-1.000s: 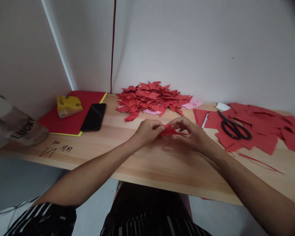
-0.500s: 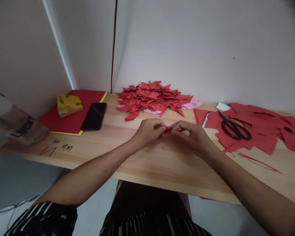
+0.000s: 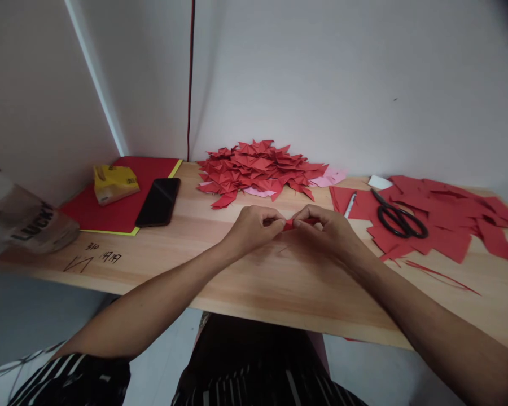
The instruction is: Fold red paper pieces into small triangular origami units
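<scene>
Over the middle of the wooden table (image 3: pixel 254 282), my left hand (image 3: pixel 254 228) and my right hand (image 3: pixel 328 231) meet fingertip to fingertip. Both pinch a small folded piece of red paper (image 3: pixel 288 224), and only a sliver of it shows between the fingers. Behind the hands lies a pile of folded red paper pieces (image 3: pixel 260 166) with a few pink ones at its right edge. Black scissors (image 3: pixel 398 217) rest on loose red paper sheets (image 3: pixel 444 225) to the right.
A black phone (image 3: pixel 158 200) and a yellow packet (image 3: pixel 113 183) lie on a red sheet (image 3: pixel 110 208) at the left. A pen (image 3: pixel 350 204) lies beside the scissors. A crumpled bag (image 3: pixel 21 223) sits at the far left edge. The wall stands close behind.
The fingers have closed in on the red paper, which now shows much less than a second ago. Both hands stay at the same spot on the table.
</scene>
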`<action>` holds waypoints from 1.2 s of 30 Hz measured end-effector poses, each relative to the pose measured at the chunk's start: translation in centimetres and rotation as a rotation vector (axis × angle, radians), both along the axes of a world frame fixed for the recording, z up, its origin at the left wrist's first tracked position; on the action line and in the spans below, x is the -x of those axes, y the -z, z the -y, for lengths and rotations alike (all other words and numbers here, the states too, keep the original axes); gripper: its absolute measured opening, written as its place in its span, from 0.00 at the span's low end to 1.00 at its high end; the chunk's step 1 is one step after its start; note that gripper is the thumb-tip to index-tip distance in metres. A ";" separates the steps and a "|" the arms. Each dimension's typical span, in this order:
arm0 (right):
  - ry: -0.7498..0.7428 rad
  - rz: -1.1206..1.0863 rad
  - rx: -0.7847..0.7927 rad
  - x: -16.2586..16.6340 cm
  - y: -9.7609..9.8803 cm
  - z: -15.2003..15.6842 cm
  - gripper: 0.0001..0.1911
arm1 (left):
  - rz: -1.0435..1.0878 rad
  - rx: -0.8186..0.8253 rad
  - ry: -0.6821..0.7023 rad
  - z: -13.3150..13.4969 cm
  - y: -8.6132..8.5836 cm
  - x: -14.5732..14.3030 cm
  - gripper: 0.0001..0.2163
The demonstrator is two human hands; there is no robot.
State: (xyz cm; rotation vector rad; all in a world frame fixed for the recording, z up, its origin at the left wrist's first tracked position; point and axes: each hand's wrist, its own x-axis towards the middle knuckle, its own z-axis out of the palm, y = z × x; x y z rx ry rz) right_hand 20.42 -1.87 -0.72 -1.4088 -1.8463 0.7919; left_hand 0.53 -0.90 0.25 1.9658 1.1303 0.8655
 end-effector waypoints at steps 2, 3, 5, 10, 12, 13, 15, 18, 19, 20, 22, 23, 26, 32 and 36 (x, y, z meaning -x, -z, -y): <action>0.000 0.011 -0.011 0.0 0.1 -0.1 0.08 | 0.004 0.005 0.008 -0.1 0.3 0.0 0.09; -0.002 0.020 -0.015 -0.1 0.2 -0.2 0.08 | 0.008 0.011 0.010 -0.2 0.4 0.0 0.09; -0.013 0.040 -0.019 -0.2 0.4 -0.4 0.07 | 0.002 0.018 0.010 -0.3 0.7 0.1 0.10; -0.103 0.049 -0.090 -0.5 0.3 -0.7 0.14 | -0.057 -0.047 0.001 -0.2 0.6 0.1 0.11; -0.141 0.060 -0.094 -0.5 0.1 -0.6 0.17 | -0.080 -0.094 0.008 0.0 0.5 0.1 0.11; -0.151 0.073 -0.085 -0.4 0.0 -0.6 0.18 | -0.093 -0.115 0.015 0.0 0.5 0.1 0.12; -0.156 0.102 -0.070 -0.3 0.0 -0.5 0.17 | -0.115 -0.139 0.034 0.2 0.5 0.1 0.11; -0.154 0.111 -0.052 -0.2 0.3 -0.4 0.15 | -0.114 -0.131 0.040 0.3 0.5 0.0 0.10; -0.154 0.110 -0.044 -0.2 0.4 -0.4 0.15 | -0.099 -0.105 0.039 0.3 0.6 -0.1 0.10; -0.154 0.113 -0.037 -0.2 0.5 -0.4 0.15 | -0.075 -0.061 0.041 0.2 0.7 -0.1 0.10; -0.152 0.136 -0.028 -0.2 0.6 -0.4 0.15 | -0.001 0.061 0.055 0.1 1.0 -0.1 0.09; -0.152 0.150 -0.027 -0.2 0.6 -0.3 0.14 | 0.036 0.120 0.067 0.0 1.1 -0.2 0.09; -0.161 0.173 -0.035 0.0 0.5 -0.1 0.13 | 0.067 0.170 0.094 -0.4 1.4 -0.1 0.09; -0.149 0.225 -0.138 0.4 -0.2 0.3 0.10 | -0.043 -0.006 0.092 -0.7 1.1 0.2 0.05; -0.162 0.308 -0.244 0.5 0.0 0.1 0.08 | -0.150 -0.120 0.057 -0.5 1.2 0.1 0.05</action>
